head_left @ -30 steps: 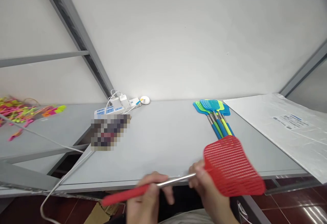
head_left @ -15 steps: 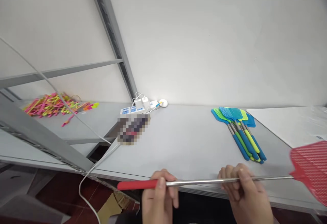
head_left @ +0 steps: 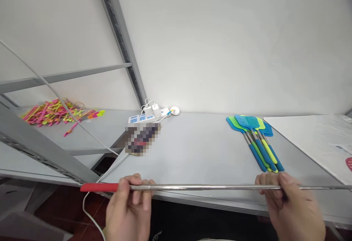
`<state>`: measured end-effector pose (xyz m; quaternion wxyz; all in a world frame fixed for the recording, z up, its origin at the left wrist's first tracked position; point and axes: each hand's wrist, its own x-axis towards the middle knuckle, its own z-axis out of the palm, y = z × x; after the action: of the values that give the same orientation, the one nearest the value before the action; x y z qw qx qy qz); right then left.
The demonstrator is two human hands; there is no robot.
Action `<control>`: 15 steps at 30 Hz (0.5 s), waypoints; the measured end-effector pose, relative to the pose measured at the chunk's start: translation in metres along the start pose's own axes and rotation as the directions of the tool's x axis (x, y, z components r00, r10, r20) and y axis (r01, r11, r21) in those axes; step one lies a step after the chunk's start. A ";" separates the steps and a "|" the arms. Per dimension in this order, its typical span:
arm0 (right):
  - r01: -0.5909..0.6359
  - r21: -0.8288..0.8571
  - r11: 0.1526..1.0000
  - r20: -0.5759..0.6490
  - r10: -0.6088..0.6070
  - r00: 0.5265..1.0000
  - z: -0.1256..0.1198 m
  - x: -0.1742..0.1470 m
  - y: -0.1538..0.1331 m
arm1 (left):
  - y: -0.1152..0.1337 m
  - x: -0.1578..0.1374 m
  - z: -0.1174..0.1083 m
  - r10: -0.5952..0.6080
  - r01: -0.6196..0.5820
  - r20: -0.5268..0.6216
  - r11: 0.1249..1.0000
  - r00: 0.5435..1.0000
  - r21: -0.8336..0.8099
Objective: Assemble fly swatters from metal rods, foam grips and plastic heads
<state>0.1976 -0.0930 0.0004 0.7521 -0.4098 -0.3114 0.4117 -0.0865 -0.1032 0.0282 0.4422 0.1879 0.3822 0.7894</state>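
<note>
A red fly swatter [head_left: 189, 187] with a long telescopic metal rod lies level across the front of the shelf, held in both hands. My left hand [head_left: 130, 204] is closed around the rod where it meets the red handle. Farther right, my right hand [head_left: 291, 200] pinches the thinner part of the rod between thumb and fingers. Only an edge of the red swatter head shows at the right border; the rest is out of view. Beyond my right hand lies a pile of blue and green fly swatters [head_left: 255, 142], heads toward the wall.
A white power strip [head_left: 150, 116] with plugged-in chargers sits near the wall, beside a blurred-out object [head_left: 143, 140]. Pink and yellow strips [head_left: 55, 112] are heaped at the left. A grey metal upright [head_left: 121, 32] and a white cable stand at left; a white sheet [head_left: 308, 134] lies at right.
My hands have moved apart, left hand leftward and right hand rightward. The swatter's rod is now drawn out longer, and its red head has slid mostly out of view.
</note>
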 end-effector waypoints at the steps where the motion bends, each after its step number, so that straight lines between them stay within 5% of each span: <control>1: 0.002 0.002 1.000 -0.026 -0.002 1.000 -0.002 0.003 -0.003 | 0.004 0.002 0.000 0.013 -0.013 -0.035 1.000 0.999 -0.022; 8: 0.031 0.077 0.997 -0.165 -0.018 0.986 -0.001 0.018 -0.010 | 0.011 0.001 0.007 0.091 -0.100 -0.174 0.994 0.981 -0.044; 15: -0.003 0.208 0.978 -0.087 0.022 0.996 0.025 -0.005 0.012 | -0.025 -0.019 0.026 -0.074 0.057 -0.216 0.994 0.974 -0.088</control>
<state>0.1704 -0.0842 0.0011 0.8013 -0.3488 -0.2304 0.4279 -0.0459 -0.1003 0.0261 0.4305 0.0689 0.4021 0.8052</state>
